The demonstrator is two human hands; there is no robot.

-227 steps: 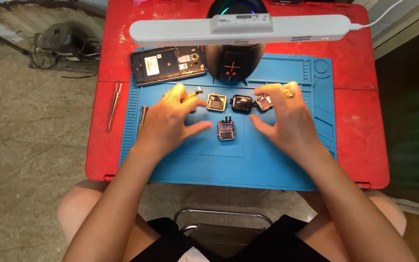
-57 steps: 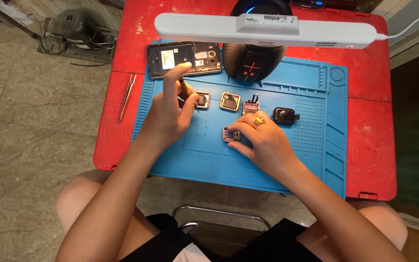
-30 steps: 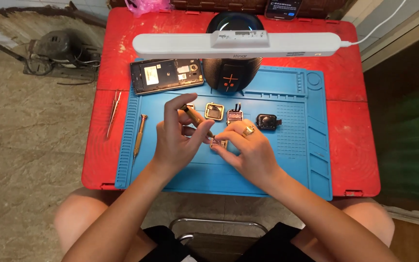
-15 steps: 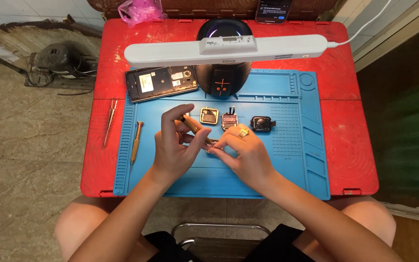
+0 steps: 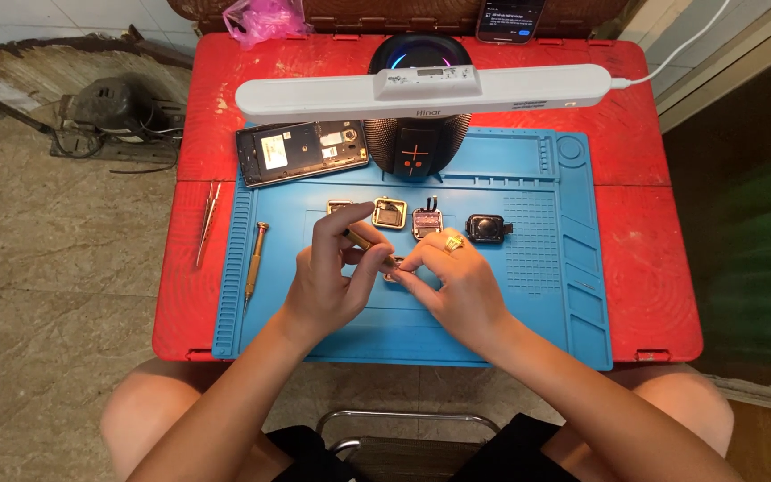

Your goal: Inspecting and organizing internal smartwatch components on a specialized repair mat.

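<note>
My left hand [image 5: 330, 272] grips a thin gold-handled screwdriver [image 5: 368, 245], its tip pointing down to the right. There my right hand [image 5: 457, 284], with a gold ring on one finger, pinches a small square watch part [image 5: 393, 270] against the blue work mat [image 5: 510, 295]. Just beyond the hands lie three more small square parts in a row: a gold-framed one [image 5: 390, 213], one with a dark cable [image 5: 426, 222], and a black one [image 5: 484, 228].
An opened phone [image 5: 301, 151] lies at the mat's far left corner. A round black speaker [image 5: 418, 143] stands behind a white bar lamp [image 5: 430, 89]. A second screwdriver [image 5: 254, 260] rests on the mat's left edge, tweezers [image 5: 206, 223] on the red table [image 5: 653, 259].
The hands came together over the mat's middle. My left hand took up the gold screwdriver and my right hand closed on the small square part.
</note>
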